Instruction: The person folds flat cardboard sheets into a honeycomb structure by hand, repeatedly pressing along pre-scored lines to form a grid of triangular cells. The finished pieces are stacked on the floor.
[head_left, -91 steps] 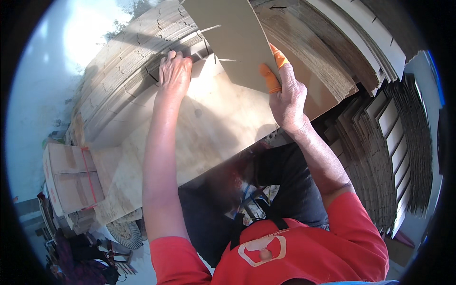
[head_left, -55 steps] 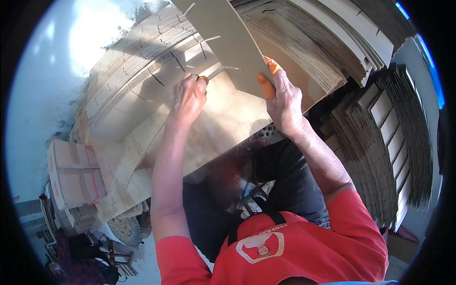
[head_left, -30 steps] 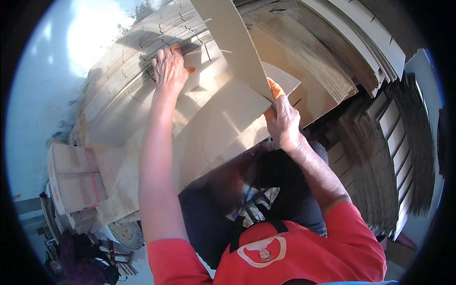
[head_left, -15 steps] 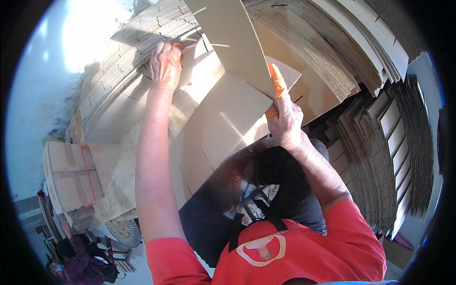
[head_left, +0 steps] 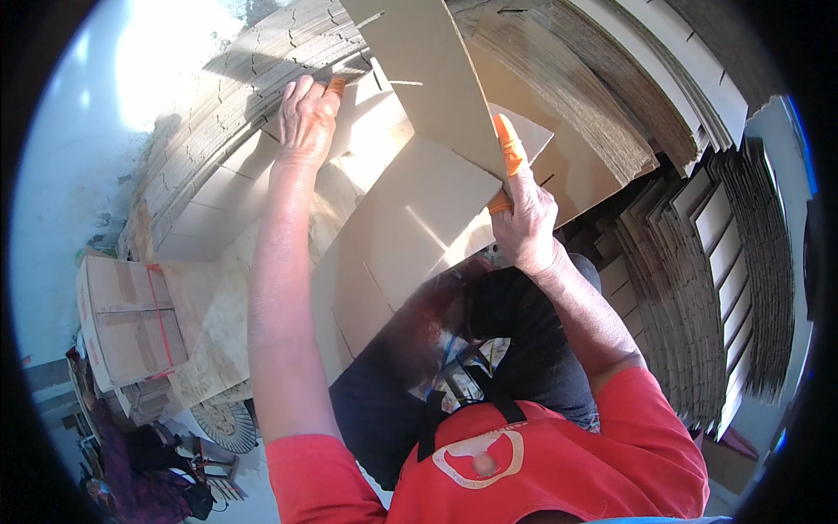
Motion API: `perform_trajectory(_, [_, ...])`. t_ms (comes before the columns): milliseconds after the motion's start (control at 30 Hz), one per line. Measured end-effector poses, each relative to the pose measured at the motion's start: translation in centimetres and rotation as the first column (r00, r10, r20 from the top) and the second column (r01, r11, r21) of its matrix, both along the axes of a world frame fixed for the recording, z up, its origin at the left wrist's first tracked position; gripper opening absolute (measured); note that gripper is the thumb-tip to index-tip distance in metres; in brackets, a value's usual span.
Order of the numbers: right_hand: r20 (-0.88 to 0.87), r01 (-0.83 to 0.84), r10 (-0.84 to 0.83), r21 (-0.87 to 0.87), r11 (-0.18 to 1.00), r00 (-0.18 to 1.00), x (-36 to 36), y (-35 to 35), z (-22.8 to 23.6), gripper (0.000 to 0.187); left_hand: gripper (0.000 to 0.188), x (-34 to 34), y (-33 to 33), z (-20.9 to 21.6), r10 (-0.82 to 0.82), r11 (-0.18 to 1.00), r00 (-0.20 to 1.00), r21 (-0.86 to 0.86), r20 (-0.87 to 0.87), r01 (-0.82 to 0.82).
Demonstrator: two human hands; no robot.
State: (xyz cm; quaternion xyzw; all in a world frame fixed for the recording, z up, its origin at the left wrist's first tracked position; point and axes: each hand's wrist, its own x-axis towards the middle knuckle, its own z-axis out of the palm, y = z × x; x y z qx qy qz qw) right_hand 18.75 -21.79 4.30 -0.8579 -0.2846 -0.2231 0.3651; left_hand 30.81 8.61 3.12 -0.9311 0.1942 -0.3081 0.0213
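Observation:
My right hand (head_left: 526,218), with orange covers on its thumb and a finger, is closed on the edge of a tall slotted cardboard sheet (head_left: 428,61). Against that sheet, and partly hidden by it, stands another cardboard piece (head_left: 410,201) that slants down toward my lap. Far left, my left hand (head_left: 310,113) curls its fingers over the edge of a sheet at the stack of slotted cardboard sheets (head_left: 253,65); an orange cover shows on one finger, and the fingertips are hidden.
More cardboard stacks stand at the back right (head_left: 567,79) and along the right side (head_left: 681,288). A taped carton (head_left: 131,319) with a red strap sits at the left, near a worn board (head_left: 209,349). Another person (head_left: 148,463) is at the lower left.
My left hand has shifted slightly right and turned a little along the stack edge. My right hand and its cardboard stay nearly still. The person at lower left has shifted.

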Motion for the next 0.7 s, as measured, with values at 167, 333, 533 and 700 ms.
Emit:
perform_trajectory(167, [0.009, 0.003, -0.003, -0.016, 1.000, 1.000, -0.1, -0.1, -0.5, 0.076, 0.011, -0.3, -0.4, -0.1, -0.034, 0.999, 0.996, -0.022, -0.082, 0.033])
perform_trajectory(333, [0.015, -0.043, 0.043, 0.011, 0.999, 0.999, -0.5, -0.6, -0.5, 0.072, 0.018, -1.8, -1.8, 1.1, 0.046, 0.999, 0.959, -0.010, -0.281, -0.051])
perform_trajectory(533, [0.065, -0.069, 0.072, -0.052, 0.996, 0.995, -0.9, -1.0, -1.1, 0.076, 0.016, -2.8, -2.1, 0.4, -0.062, 0.984, 0.943, -0.177, -0.328, 0.003])
perform_trajectory(700, [0.126, -0.036, 0.044, -0.067, 0.997, 0.991, -1.4, -1.0, -0.7, 0.077, 0.012, -4.0, -3.4, 1.2, -0.163, 0.965, 0.969, -0.234, -0.187, 0.117])
